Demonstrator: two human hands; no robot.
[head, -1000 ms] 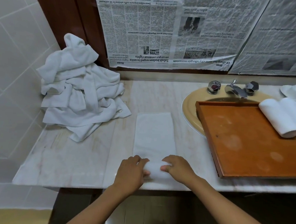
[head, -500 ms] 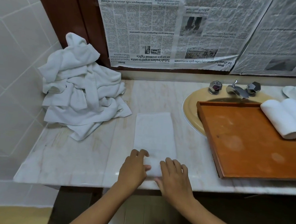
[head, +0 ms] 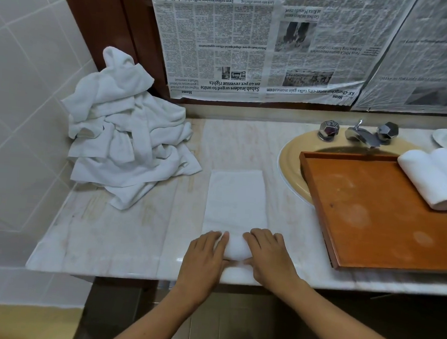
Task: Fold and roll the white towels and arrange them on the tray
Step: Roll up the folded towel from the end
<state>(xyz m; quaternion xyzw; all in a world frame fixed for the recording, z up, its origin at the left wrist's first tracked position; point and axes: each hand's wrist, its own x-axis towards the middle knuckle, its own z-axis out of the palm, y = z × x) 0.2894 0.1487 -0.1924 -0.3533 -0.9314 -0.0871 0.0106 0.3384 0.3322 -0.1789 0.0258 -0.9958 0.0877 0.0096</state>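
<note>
1. The left hand point(head: 206, 250) and right hand point(head: 269, 252) sit side by side, left of the tray's near corner and close to the edge of the counter point(head: 122, 241). Both lie with fingers nearly flat across the started roll point(head: 234, 248). They press it rather than clasp it, with the thumbs tucked at its near side.
2. The roll is the near end of a folded towel point(head: 236, 196). This narrow white strip lies flat on the counter, left of the tray and roughly parallel to its left rim.
3. The step in hand looks like rolling: the folding is done, and only a short part of the strip is wound.
4. The next move probably calls for even pressure from both palms, pushing away along the strip. That would keep the roll tight and its ends square, without drifting toward the tray.
5. The tray point(head: 372, 219) is orange-brown wood and rests partly over the sink point(head: 289, 160).
6. Rolled towels point(head: 433, 178) lie at the tray's far right. The rest of its floor is bare, so the task seems early.
7. A pile of loose towels point(head: 124, 141) is heaped well left of the tray, against the tiled wall.
8. Behind the tray are the faucet point(head: 359, 134) and newspaper point(head: 251, 52) covering the wall.
</note>
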